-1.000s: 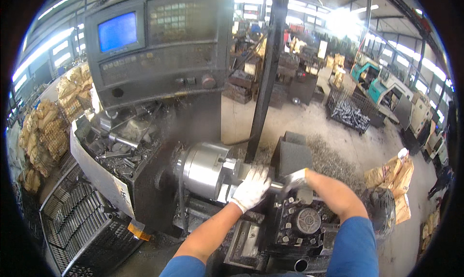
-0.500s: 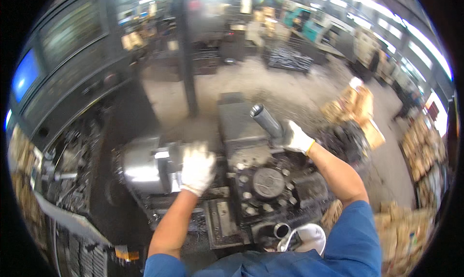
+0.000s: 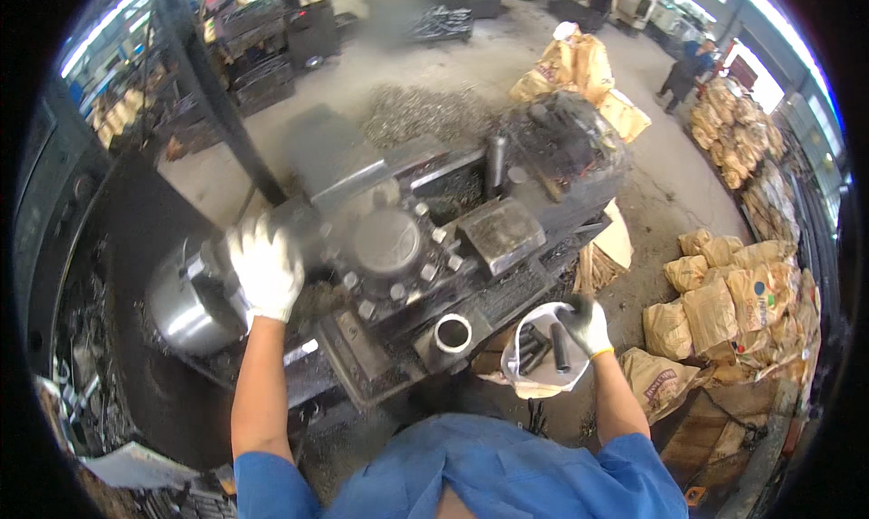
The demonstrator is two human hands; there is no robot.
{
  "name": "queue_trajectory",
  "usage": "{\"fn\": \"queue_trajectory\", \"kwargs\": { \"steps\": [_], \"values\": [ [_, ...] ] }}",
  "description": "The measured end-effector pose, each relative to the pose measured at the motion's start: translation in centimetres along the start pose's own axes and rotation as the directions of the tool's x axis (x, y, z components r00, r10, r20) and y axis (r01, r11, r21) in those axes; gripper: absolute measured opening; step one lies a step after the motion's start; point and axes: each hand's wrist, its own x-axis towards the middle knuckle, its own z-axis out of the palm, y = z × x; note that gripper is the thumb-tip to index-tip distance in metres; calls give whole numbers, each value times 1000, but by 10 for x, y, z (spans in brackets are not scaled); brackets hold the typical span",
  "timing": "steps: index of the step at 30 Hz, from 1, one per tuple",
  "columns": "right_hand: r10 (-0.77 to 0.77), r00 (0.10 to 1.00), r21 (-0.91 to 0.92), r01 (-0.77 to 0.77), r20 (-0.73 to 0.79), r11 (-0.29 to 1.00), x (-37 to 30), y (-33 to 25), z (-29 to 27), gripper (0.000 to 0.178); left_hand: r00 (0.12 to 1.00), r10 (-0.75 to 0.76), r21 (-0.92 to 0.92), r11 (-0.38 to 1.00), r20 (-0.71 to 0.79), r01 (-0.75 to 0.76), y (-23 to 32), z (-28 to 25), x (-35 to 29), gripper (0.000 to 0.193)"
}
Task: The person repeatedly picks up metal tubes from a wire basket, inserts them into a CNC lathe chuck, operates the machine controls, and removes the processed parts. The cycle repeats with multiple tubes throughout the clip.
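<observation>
My left hand [image 3: 267,270], in a white work glove, is open with fingers spread, right beside the shiny metal lathe chuck [image 3: 195,313]. My right hand [image 3: 588,327], in a glove with a dark palm side, is at the far right rim of a white bucket [image 3: 523,385]. Several dark metal tubes lie in the bucket; one tube [image 3: 560,349] is right by the fingers. Whether those fingers grip it is not clear. Another dark tube [image 3: 495,164] stands upright on the machine, beyond the round bolted turret [image 3: 387,241].
A white-rimmed round container [image 3: 452,333] stands on the machine's near edge. Metal shavings [image 3: 421,116] lie on the floor behind. Stuffed paper sacks [image 3: 715,311] are piled at the right. A dark post [image 3: 213,89] rises at the left. Another person [image 3: 690,71] is far off at right.
My right hand has let go of the tube, which now stands on the machine, and has come down to the bucket. My left hand stays near the chuck. The view has swung right.
</observation>
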Motion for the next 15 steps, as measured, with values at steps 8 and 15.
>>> {"fn": "queue_trajectory", "kwargs": {
  "steps": [8, 15],
  "values": [
    [-895, 346, 235, 880, 281, 414, 1, -273, -12, 36, 991, -88, -419, 907, -99, 39, 26, -50, -60, 48],
    [-932, 4, 114, 992, 361, 48, 125, -410, -66, 56, 243, -821, -461, -27, 517, 887, 52, -118, -328, 22]
  ]
}}
